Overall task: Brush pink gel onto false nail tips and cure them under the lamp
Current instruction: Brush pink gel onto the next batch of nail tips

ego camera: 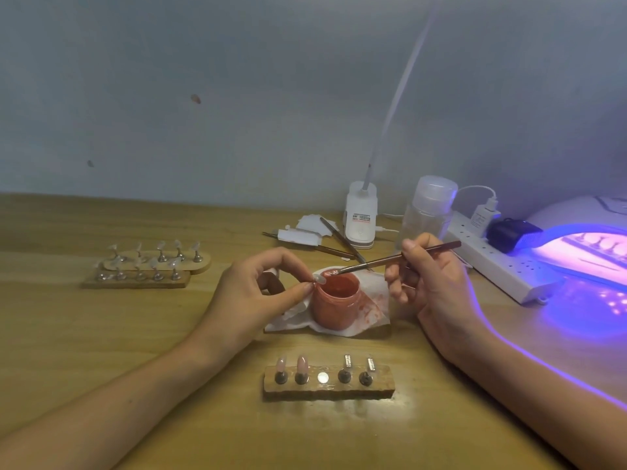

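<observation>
An open jar of pink gel [336,300] stands on a stained white tissue [373,310] at the table's middle. My left hand [258,293] pinches a false nail tip [319,279] on its holder beside the jar's rim. My right hand [427,279] grips a thin brush [390,261], whose bristles touch the jar's rim. In front of me a wooden stand [329,386] carries two pink-coated tips at its left and two bare holders at its right. The curing lamp [583,245] glows violet at the far right, with a stand of tips inside.
Two wooden stands [146,266] with several clear tips sit at the left. Behind the jar lie spare brushes and white wipes [312,232], a desk-lamp base [361,215], a clear bottle [429,212] and a white power strip [498,262] with plugs.
</observation>
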`<state>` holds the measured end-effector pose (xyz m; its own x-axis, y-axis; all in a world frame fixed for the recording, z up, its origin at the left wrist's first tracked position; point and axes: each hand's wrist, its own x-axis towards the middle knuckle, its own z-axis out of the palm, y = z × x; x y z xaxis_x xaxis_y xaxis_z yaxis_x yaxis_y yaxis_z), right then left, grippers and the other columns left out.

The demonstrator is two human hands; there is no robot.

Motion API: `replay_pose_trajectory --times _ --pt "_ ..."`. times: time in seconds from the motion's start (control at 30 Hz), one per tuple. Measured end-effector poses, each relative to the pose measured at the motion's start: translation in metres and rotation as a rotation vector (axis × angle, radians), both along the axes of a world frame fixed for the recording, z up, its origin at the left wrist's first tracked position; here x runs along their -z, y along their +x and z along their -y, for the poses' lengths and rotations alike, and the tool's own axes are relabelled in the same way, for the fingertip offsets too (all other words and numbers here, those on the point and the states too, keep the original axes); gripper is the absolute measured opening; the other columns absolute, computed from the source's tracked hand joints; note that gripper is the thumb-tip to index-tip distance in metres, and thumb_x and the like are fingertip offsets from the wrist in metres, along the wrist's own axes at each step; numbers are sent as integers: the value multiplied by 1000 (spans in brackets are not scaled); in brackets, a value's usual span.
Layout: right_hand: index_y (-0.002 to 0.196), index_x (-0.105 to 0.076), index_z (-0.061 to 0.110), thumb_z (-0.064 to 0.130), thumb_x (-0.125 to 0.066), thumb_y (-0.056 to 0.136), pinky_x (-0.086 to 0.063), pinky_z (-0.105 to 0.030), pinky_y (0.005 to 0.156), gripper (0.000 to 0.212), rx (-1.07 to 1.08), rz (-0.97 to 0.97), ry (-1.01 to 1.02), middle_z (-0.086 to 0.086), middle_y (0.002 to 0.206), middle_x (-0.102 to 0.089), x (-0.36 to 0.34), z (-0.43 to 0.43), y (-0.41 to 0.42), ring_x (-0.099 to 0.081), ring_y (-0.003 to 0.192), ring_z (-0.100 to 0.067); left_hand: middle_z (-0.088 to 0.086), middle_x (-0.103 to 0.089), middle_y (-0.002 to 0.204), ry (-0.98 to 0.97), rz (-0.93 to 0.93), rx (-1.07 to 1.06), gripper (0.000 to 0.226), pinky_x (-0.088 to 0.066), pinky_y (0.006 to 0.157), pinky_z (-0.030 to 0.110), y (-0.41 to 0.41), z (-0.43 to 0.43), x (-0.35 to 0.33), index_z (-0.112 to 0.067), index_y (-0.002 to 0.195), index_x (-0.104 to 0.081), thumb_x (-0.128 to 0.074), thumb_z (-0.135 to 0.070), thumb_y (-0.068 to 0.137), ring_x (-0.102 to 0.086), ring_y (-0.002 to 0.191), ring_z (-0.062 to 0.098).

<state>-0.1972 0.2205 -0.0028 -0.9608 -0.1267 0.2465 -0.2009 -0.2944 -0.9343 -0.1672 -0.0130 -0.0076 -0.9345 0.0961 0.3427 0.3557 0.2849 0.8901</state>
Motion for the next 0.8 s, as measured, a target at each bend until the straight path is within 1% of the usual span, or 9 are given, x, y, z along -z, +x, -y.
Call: replay_pose_trajectory --times 0.1,0.23,0.33,0.43,0.5,0.53,0.6,0.73,0.8 --pt "66 -62 34 37 -67 85 -47 -18 45 20 4 -2 23 -7 65 -66 0 1 1 -58 49 -12 -7 -71 85 4 -2 0 17 -50 59 24 1 0 -1 -28 78 -71 -78 -13 81 -56 63 15" --pt "63 -60 34 32 -63 88 -40 -16 40 25 65 -14 16 -6 62 -64 -1 0 2 -53 44 -12 -9 -71 86 -8 -1 -5 16 -50 59 23 1 0 0 -29 79 -71 -78 -15 81 -56 63 16" --pt "65 -60 34 31 -62 90 -41 -16 41 25 38 -42 16 -7 63 -64 -1 0 2 -55 46 -12 -8 -71 87 -15 -2 -5 15 -50 60 25 0 0 0 -30 79 -71 -78 -17 81 -54 63 16" --pt "70 -59 30 32 -65 91 -42 -17 41 22 34 -43 48 -8 64 -65 0 0 3 -56 47 -13 -6 -70 86 -12 0 -5 13 -49 60 25 0 0 0 -29 80 -71 -78 -18 81 -53 64 15" --pt "73 -56 24 30 -63 89 -41 -17 40 18 71 -42 42 -8 63 -64 1 -1 3 -54 45 -13 -4 -70 86 -9 3 -6 12 -49 61 26 0 0 0 -30 80 -71 -78 -20 81 -54 65 21" --pt "74 -54 22 29 -62 89 -40 -17 40 19 81 -53 31 -8 62 -63 1 -2 3 -54 45 -13 -4 -70 87 -8 3 -4 12 -49 61 27 0 0 0 -29 80 -71 -78 -20 80 -54 66 23" --pt "77 -51 20 27 -61 94 -40 -17 40 21 75 -88 15 -8 63 -64 2 -2 2 -54 45 -13 -4 -70 88 -9 -1 1 12 -49 63 28 0 0 0 -29 80 -71 -78 -19 81 -54 66 22" --pt "74 -55 28 33 -63 91 -39 -17 38 19 65 -100 73 -8 64 -64 2 0 3 -56 46 -14 0 -69 85 -19 -10 -5 14 -51 63 35 0 0 0 -28 79 -70 -78 -17 82 -54 65 18" --pt "75 -54 27 31 -60 91 -38 -16 38 17 91 -98 73 -8 63 -64 2 -1 3 -55 45 -14 0 -69 83 -15 -12 -8 15 -50 62 36 0 0 0 -27 78 -70 -78 -15 82 -53 64 18"
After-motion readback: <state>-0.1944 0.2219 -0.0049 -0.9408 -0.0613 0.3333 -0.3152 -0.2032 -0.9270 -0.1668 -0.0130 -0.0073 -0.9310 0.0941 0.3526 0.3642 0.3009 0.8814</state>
